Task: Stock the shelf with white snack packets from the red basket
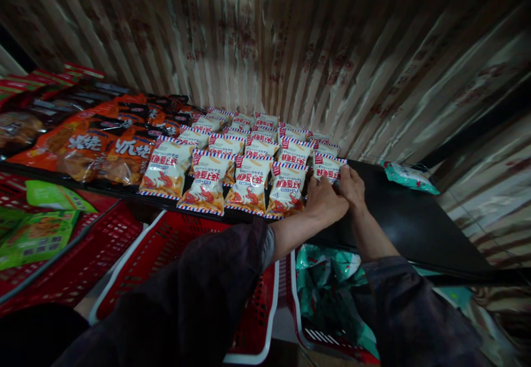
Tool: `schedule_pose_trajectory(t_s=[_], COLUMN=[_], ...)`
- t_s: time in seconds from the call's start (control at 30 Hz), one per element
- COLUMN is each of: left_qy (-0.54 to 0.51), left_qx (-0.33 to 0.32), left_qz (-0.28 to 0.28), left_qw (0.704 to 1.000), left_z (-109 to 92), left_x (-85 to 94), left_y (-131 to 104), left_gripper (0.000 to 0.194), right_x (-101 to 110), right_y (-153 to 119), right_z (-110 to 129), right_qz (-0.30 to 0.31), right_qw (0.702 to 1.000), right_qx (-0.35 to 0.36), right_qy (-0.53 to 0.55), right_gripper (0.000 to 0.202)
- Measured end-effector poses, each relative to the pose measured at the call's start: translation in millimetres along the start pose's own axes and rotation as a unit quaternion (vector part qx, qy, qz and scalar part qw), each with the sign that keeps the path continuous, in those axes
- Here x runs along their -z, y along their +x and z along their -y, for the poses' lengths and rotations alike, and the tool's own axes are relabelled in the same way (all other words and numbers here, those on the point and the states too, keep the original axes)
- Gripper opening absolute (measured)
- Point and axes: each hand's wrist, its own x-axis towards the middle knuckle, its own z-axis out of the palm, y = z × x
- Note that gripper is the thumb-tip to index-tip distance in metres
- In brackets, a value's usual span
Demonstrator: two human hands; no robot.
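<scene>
Rows of small white and orange snack bags [249, 182] stand on a black shelf [398, 218]. At the right end of the front row, my left hand [326, 198] and my right hand [352, 187] meet around one more such bag [327, 167]. My left hand covers its lower part, with the fingers closed on it. The right hand presses at the bag's right edge, its fingers bent round it. The lower part of this bag is hidden behind my hands.
Orange snack bags [124, 146] fill the shelf's left part. A teal bag [409, 177] lies at the back right. Below are a red basket [271, 312], a basket of teal bags [327, 289] and another with green bags [41, 234]. A striped curtain [257, 41] hangs behind.
</scene>
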Motion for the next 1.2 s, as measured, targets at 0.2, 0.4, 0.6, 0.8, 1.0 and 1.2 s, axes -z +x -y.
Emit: schedule_pose_trajectory(t_s=[0.2, 0.4, 0.6, 0.8, 1.0, 1.2], left_qy=[0.042, 0.053, 0.044, 0.06, 0.043, -0.052], left_qx=[0.009, 0.011, 0.007, -0.008, -0.059, -0.158], left_qz=[0.005, 0.0, 0.003, 0.036, 0.033, 0.005], left_qw=[0.999, 0.999, 0.999, 0.998, 0.997, 0.986], left_z=[-1, 2, 0, -4, -1, 40], left_x=[4.5, 4.6, 8.7, 11.0, 21.3, 80.6], left_y=[1, 2, -7, -19, -39, -119], left_gripper=[0.048, 0.049, 0.057, 0.047, 0.036, 0.035], right_x=[-5, -8, -5, 1, 15, 40], right_y=[-9, -13, -17, -22, -66, -187], right_z=[5, 7, 5, 15, 51, 81], right_qz=[-0.004, -0.007, -0.019, -0.056, -0.105, -0.034], right_qw=[1.0, 1.0, 0.999, 0.996, 0.977, 0.942], right_qx=[-0.007, -0.004, 0.021, 0.061, 0.184, 0.202], right_qy=[-0.008, -0.016, -0.027, -0.045, 0.013, 0.267], right_gripper=[0.051, 0.054, 0.051, 0.057, 0.047, 0.022])
